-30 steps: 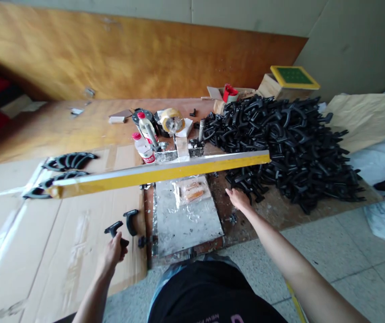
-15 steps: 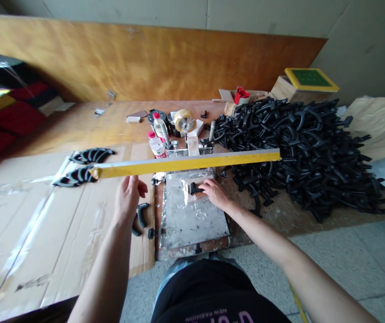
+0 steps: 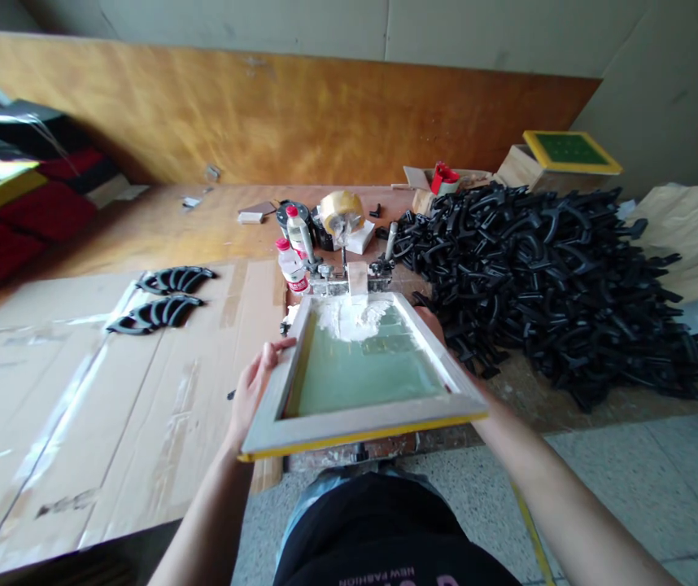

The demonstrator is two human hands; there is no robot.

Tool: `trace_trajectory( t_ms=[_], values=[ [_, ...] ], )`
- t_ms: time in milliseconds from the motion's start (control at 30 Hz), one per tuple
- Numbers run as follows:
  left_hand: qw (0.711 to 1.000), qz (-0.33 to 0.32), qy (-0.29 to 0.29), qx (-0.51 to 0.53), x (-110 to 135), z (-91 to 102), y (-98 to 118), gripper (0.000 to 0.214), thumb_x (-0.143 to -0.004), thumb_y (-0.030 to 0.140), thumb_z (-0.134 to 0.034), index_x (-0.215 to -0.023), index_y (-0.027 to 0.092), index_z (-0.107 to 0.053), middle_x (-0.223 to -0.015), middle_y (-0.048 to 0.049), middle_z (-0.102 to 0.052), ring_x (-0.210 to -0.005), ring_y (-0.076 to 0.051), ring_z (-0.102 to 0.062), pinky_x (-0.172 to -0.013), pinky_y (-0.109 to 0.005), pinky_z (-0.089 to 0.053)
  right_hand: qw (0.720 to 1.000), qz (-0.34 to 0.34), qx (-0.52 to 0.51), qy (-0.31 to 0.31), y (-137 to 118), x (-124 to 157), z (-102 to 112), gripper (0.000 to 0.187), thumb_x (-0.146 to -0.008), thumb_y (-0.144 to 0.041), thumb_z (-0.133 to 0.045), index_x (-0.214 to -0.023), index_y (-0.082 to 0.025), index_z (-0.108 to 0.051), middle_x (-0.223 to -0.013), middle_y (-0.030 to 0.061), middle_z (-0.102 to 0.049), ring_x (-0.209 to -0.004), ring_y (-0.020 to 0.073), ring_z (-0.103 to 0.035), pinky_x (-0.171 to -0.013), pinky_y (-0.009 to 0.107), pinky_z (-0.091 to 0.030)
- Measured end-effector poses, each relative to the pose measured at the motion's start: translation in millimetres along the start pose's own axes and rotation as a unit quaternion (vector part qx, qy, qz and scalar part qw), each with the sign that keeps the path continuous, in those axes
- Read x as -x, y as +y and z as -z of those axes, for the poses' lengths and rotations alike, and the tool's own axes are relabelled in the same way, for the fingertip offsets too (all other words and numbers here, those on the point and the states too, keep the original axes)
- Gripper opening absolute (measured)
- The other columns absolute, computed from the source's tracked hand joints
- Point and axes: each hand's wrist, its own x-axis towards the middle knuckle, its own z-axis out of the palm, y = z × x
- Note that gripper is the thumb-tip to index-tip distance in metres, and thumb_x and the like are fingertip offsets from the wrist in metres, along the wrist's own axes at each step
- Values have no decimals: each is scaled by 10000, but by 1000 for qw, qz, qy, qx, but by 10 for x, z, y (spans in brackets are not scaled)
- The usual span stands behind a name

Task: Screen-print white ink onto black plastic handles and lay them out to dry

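Note:
A screen-printing frame (image 3: pixel 373 415) slopes toward me over the metal base, its pale green mesh (image 3: pixel 361 370) smeared with white paste (image 3: pixel 352 317) at the far end. My left hand (image 3: pixel 255 387) is at the frame's left side, fingers curled against the rim. Beyond the right side, a little of my right hand (image 3: pixel 433 324) shows; the frame covers most of it and its fingers are hidden. The base and whatever lies on it are covered by the frame. A clamp (image 3: pixel 379 281) stands at the frame's far end.
A big heap of black curved plastic parts (image 3: pixel 544 277) lies to the right. Two rows of similar parts (image 3: pixel 159 313) lie on cardboard (image 3: pixel 111 423) at left. Bottles (image 3: pixel 293 264) and a tape roll (image 3: pixel 342 213) stand behind the clamp.
The screen frame has swung down from nearly edge-on to a slope over the base. My left hand is now at its left rim. My right hand has shifted right, away from the black part.

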Motion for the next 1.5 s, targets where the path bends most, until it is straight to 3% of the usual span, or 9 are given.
trace_trajectory(
  t_ms=[167,333,533,700,800,967,1133,1333,1500],
  values=[
    [995,85,-39,-30,71,10,-713,826,-716,620,-674,-1401,191,-504,-743,-9,-672,-629,-161,-581,-554,-238,-427,995,39,54,71,-218,-584,108,583,-815,-167,-687,-1368,-137,-503,-1412,145,-488,-1308,246,-452,-1110,378,-376],
    [994,91,-31,-47,-23,-59,-1097,848,-722,606,-663,-1424,170,-473,-732,-17,-676,-615,-174,-611,-582,-270,-480,979,125,103,-124,-590,-889,-216,263,-847,-122,-619,-1109,-135,-611,-1106,115,-635,-1090,246,-543,-962,369,-450],
    [993,98,-43,-40,-57,-43,-1209,755,-778,590,-620,-1407,194,-490,-962,-73,-724,-851,-226,-677,-729,-310,-529,962,122,174,-172,-758,-472,-455,213,-822,-61,-501,-997,-102,-614,-1010,149,-630,-956,258,-548,-823,355,-455],
    [993,97,-44,-47,-61,-49,-1286,720,-806,600,-585,-1401,206,-491,-1070,-88,-712,-948,-233,-664,-813,-323,-519,916,291,133,-241,-850,-189,-197,161,-796,-67,-520,-901,-139,-617,-945,102,-627,-917,227,-549,-749,308,-432],
    [994,92,-43,-43,-49,-51,-1272,714,-804,599,-591,-1391,203,-504,-1053,-86,-714,-911,-227,-666,-799,-324,-520,905,325,93,-259,-808,-240,-77,98,-809,-96,-559,-844,-173,-610,-899,57,-626,-881,193,-555,-723,277,-416],
    [994,93,-43,-26,-2,-52,-1144,725,-800,588,-603,-1391,182,-497,-989,-81,-714,-806,-198,-660,-695,-284,-509,942,259,115,-177,-754,-146,-199,123,-869,-98,-516,-899,-163,-617,-944,81,-616,-934,209,-532,-742,295,-423],
    [994,103,-39,-28,18,-49,-1052,774,-773,599,-626,-1404,175,-478,-848,-47,-701,-712,-183,-639,-610,-259,-475,928,307,96,-190,-759,-21,-216,86,-877,-147,-550,-910,-163,-627,-924,78,-628,-925,210,-549,-751,301,-439],
    [994,106,-36,-7,68,9,-744,804,-727,604,-675,-1402,206,-491,-815,-21,-704,-671,-160,-620,-577,-230,-449,978,130,107,-119,-783,-811,-109,410,-867,-301,-657,-1265,-258,-566,-1031,46,-671,-900,203,-617,-749,283,-453],
    [996,79,-17,35,17,32,-238,615,-786,688,-553,-1146,206,-679,-812,-12,-702,-560,-121,-561,-486,-223,-403,996,-35,79,22,-291,-1098,225,452,-917,-289,-543,-1366,-255,-499,-1029,64,-691,-905,225,-628,-793,314,-452]
  ],
)
